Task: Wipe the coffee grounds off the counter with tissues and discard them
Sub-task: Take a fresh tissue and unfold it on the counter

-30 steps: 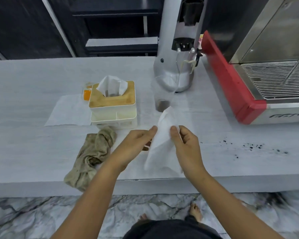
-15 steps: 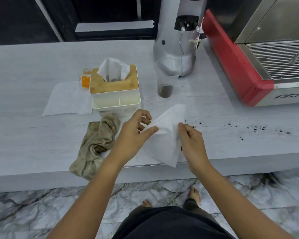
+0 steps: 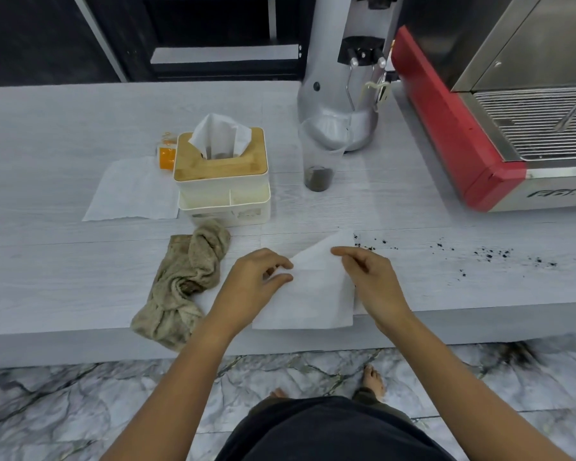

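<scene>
Counter [image 3: 47, 267], across the middle of the frame: pale grey with a fine wood-grain pattern. Coffee grounds [image 3: 489, 254], right of centre: black specks. Tissue [image 3: 313, 294], centre: plain white. Tissue box [image 3: 220, 181], upper centre-left: cream body, light wood-tone lid, white tissue protruding. Paper sheet [image 3: 130, 191] to its left: white. Small item [image 3: 166, 156] behind it: orange. Cloth [image 3: 180, 284], lower left of centre: drab olive-brown, mottled. Cup [image 3: 318, 161], upper centre: clear, dark brown contents. Grinder [image 3: 336, 94]: silver. Espresso machine [image 3: 463, 134], upper right: red side panel, steel body. Floor [image 3: 64, 410], bottom: grey-white marble veining.
</scene>
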